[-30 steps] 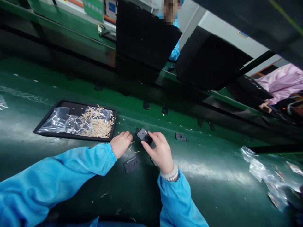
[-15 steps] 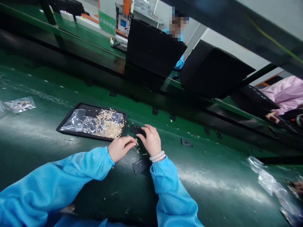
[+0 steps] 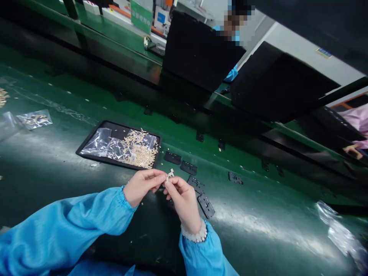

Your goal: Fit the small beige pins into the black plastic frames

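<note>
My left hand point(image 3: 143, 186) is closed in a pinch, thumb against fingers. Its fingertips meet those of my right hand point(image 3: 184, 197), also pinched, just in front of the tray. Small beige strips point(image 3: 170, 174) stick up from between the two sets of fingertips; their exact shape is too small to make out. Beyond and beside my right hand lie several flat black plates with cut-outs, among them a near one point(image 3: 206, 206) and a far one point(image 3: 172, 157). Part of the bench under my hands is hidden.
Left of the plates sits a black tray point(image 3: 93, 155) with clear plastic bags point(image 3: 99, 142) and a heap of beige pieces point(image 3: 142, 153). More black plates point(image 3: 235, 177) lie to the right. A bagged bundle point(image 3: 36, 119) is at far left, crumpled plastic point(image 3: 339, 230) at far right. People sit beyond.
My right hand has come away from the far black plate and closed against my left fingertips. Beige pieces now stand between the fingers. The camera view has shifted slightly.
</note>
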### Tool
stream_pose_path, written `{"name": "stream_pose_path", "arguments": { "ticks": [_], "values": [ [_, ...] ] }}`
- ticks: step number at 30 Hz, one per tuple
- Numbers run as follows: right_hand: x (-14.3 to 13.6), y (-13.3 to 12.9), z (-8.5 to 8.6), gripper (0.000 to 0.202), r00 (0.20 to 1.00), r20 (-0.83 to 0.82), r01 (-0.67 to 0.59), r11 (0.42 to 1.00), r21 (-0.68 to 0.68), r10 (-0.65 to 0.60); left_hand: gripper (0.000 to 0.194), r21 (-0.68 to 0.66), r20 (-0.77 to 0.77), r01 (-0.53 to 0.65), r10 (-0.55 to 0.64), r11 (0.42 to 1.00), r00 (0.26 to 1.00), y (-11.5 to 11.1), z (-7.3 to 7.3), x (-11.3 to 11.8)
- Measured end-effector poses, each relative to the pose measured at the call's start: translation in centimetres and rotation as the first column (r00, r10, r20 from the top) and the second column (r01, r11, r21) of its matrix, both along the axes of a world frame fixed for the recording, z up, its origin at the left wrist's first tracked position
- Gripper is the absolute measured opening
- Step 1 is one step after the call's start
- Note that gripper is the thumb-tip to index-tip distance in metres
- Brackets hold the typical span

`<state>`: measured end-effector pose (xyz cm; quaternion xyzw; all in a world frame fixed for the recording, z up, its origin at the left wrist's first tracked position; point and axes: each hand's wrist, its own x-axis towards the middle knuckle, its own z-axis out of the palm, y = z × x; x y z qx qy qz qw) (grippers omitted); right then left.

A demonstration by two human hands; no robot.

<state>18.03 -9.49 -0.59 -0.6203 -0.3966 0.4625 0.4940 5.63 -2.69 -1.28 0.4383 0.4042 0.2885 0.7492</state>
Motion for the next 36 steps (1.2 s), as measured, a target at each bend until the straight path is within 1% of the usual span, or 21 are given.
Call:
{"name": "stream_pose_path", "arguments": {
  "ticks": [3,5,9,11,13,15,17,21,23,26,27,28,29,30,31,33,35,36],
  "values": [
    [0.1,-0.2,0.5,0.017,0.993,0.115,-0.009,1.0,0.019,0.007,0.028,0.151,-0.113,0.091,-0.075,0.984,0.991,0.2,0.4,-0.7],
    [0.1,-0.3,0.8,0.016,0.984,0.177,-0.016,0.999,0.033,0.01,0.026,0.222,-0.163,0.129,-0.094,0.966,0.982,0.2,0.5,-1.0],
    [-0.1,-0.5,1.0,0.015,0.958,0.288,-0.03,0.995,0.097,0.001,0.024,0.256,-0.218,0.204,-0.149,0.945,0.964,0.2,0.7,-1.3],
    [-0.3,-0.6,1.0,0.015,0.936,0.351,-0.048,0.99,0.133,-0.002,0.021,0.317,-0.251,0.238,-0.161,0.918,0.955,0.2,0.8,-1.4],
    [-0.5,-0.6,0.9,0.01,0.904,0.425,-0.035,0.982,0.186,-0.048,0.02,0.448,-0.269,0.232,-0.118,0.863,0.956,0.2,1.0,-1.6],
    [-0.8,-0.7,0.8,0.004,0.856,0.503,-0.018,0.966,0.259,-0.12,0.018,0.588,-0.274,0.211,-0.053,0.781,0.96,0.1,1.1,-1.9],
    [-1.0,-0.7,0.9,0.007,0.807,0.568,-0.035,0.948,0.317,-0.16,0.017,0.675,-0.285,0.204,-0.004,0.709,0.958,0.1,1.3,-2.3],
    [-1.3,-0.2,1.2,0.014,0.745,0.654,-0.139,0.928,0.347,-0.133,0.018,0.744,-0.337,0.237,0.045,0.625,0.94,0.3,1.6,-3.2],
    [-1.5,0.1,1.3,0.016,0.701,0.703,-0.188,0.921,0.342,-0.118,0.019,0.789,-0.37,0.274,0.069,0.549,0.927,0.5,1.8,-3.6],
    [-1.9,0.7,1.5,0.017,0.63,0.772,-0.261,0.914,0.312,-0.083,0.022,0.851,-0.41,0.333,0.117,0.406,0.904,0.9,2.0,-4.2],
    [-2.0,1.0,1.6,0.017,0.622,0.779,-0.274,0.912,0.305,-0.074,0.022,0.861,-0.419,0.347,0.132,0.373,0.898,1.0,2.1,-4.4],
    [-2.1,1.3,1.7,0.018,0.629,0.774,-0.278,0.911,0.304,-0.067,0.023,0.867,-0.418,0.348,0.143,0.357,0.897,1.1,2.2,-4.6],
    [-2.2,1.6,1.8,0.018,0.652,0.756,-0.272,0.911,0.309,-0.061,0.022,0.868,-0.411,0.337,0.146,0.364,0.9,1.2,2.3,-4.8],
    [-2.2,2.0,1.9,0.018,0.686,0.725,-0.255,0.913,0.318,-0.061,0.021,0.862,-0.397,0.315,0.144,0.397,0.906,1.3,2.4,-4.9],
    [-2.2,2.5,2.0,0.017,0.723,0.688,-0.228,0.916,0.329,-0.067,0.02,0.847,-0.379,0.283,0.138,0.451,0.915,1.4,2.5,-5.1],
    [-2.0,3.7,2.0,0.015,0.772,0.628,-0.154,0.928,0.34,-0.102,0.018,0.778,-0.337,0.2,0.128,0.595,0.933,1.8,2.5,-5.6],
    [-1.7,5.2,1.8,0.014,0.773,0.624,-0.104,0.947,0.304,-0.116,0.017,0.673,-0.301,0.107,0.138,0.732,0.944,2.3,2.4,-5.9],
    [-1.6,5.9,1.6,0.014,0.759,0.644,-0.105,0.958,0.268,-0.097,0.017,0.62,-0.283,0.061,0.151,0.782,0.947,2.6,2.3,-6.1]
  ]
}}
